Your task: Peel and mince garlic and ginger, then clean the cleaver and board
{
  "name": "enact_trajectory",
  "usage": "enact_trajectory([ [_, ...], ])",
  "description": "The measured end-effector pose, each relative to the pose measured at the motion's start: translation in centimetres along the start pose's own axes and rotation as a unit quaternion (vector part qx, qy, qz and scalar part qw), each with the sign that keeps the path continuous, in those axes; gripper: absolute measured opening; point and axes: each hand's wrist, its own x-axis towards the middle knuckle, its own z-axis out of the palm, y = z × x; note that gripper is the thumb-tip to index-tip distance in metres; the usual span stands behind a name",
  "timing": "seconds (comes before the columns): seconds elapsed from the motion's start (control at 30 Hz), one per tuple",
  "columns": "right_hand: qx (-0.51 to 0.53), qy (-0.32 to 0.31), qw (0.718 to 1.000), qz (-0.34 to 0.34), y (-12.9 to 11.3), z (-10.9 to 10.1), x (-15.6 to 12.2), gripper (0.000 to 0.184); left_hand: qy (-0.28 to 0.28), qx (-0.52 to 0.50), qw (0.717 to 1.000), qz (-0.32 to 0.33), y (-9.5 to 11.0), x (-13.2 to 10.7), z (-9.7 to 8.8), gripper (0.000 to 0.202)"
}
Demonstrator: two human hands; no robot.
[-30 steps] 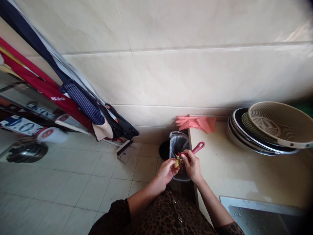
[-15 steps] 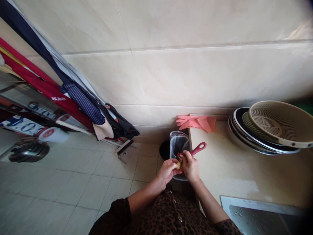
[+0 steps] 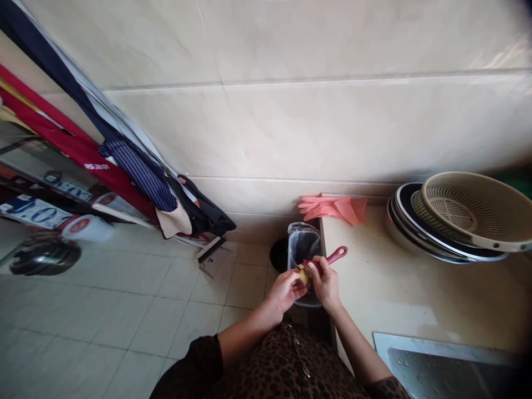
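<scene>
My right hand (image 3: 326, 284) is closed around a red-handled peeler (image 3: 336, 254), its looped handle end sticking out to the upper right over the counter edge. My left hand (image 3: 286, 290) pinches a small, pale yellow, partly peeled vegetable (image 3: 303, 275), whose exact kind I cannot make out. The peeler's head lies against this piece, partly hidden by my right fingers. Both hands are close together above a grey trash bin (image 3: 305, 241) lined with a clear plastic bag.
Pink rubber gloves (image 3: 334, 209) lie on the counter (image 3: 366, 277) corner. A beige colander (image 3: 477, 208) rests on stacked basins at the right, above a metal sink (image 3: 440, 368). Aprons (image 3: 141, 177) hang at the left over a dustpan (image 3: 213, 256) on the tiled floor.
My right hand and the peeler have shifted slightly, the handle end dropping a little and moving left. More of the yellow vegetable shows between my hands.
</scene>
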Motion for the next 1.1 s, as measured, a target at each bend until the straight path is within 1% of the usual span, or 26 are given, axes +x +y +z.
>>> enact_trajectory([
  [0.07,-0.041,-0.001,0.999,-0.027,0.0,-0.1,0.2,0.029,-0.017,0.021,1.000,0.014,0.0,0.0,0.1,0.018],
  [0.13,-0.075,0.025,0.996,-0.031,0.3,-0.6,0.8,0.030,-0.031,0.039,0.998,0.030,0.3,-0.1,0.2,0.019],
  [0.2,-0.078,0.041,0.996,-0.026,0.6,-1.3,1.6,0.030,-0.033,0.052,0.997,0.044,0.7,-0.2,0.2,0.021],
  [0.27,-0.070,0.020,0.997,-0.022,0.7,-2.0,2.2,0.029,-0.024,0.053,0.997,0.052,1.1,-0.3,0.2,0.027],
  [0.33,-0.108,-0.006,0.994,-0.017,0.6,-2.6,2.5,0.026,-0.017,0.046,0.997,0.063,1.5,-0.4,0.2,0.032],
  [0.4,-0.154,-0.019,0.988,-0.017,0.3,-2.8,2.5,0.022,-0.010,0.044,0.996,0.080,1.7,-0.3,0.3,0.034],
  [0.43,-0.153,-0.022,0.988,-0.015,0.1,-2.8,2.4,0.021,-0.005,0.055,0.994,0.094,1.8,-0.2,0.4,0.034],
  [0.5,-0.094,-0.033,0.995,-0.001,-0.5,-2.6,2.0,0.023,0.008,0.105,0.986,0.131,1.7,0.0,0.7,0.034],
  [0.6,-0.009,-0.044,0.998,0.032,-1.4,-2.1,1.2,0.029,0.010,0.195,0.961,0.194,1.4,0.4,1.7,0.042],
  [0.7,0.002,-0.040,0.999,0.031,-2.4,-1.7,0.4,0.032,0.003,0.225,0.946,0.235,1.5,0.9,2.8,0.044],
  [0.8,-0.029,-0.018,0.999,0.023,-2.9,-2.2,-0.1,0.031,0.032,0.208,0.941,0.264,2.1,1.3,3.5,0.037],
  [0.87,-0.022,-0.016,0.999,0.036,-3.0,-3.1,-0.1,0.031,0.034,0.206,0.941,0.266,2.6,1.5,3.4,0.035],
  [0.97,0.030,-0.047,0.996,0.073,-2.5,-5.0,0.0,0.034,-0.010,0.227,0.944,0.237,3.0,1.4,2.8,0.037],
  [1.03,-0.003,-0.037,0.996,0.080,-1.9,-5.9,-0.3,0.031,-0.045,0.232,0.950,0.205,3.0,1.2,2.4,0.040],
  [1.1,-0.042,-0.005,0.996,0.081,-1.3,-6.3,-0.9,0.028,-0.078,0.216,0.958,0.172,3.0,0.8,2.3,0.041],
])
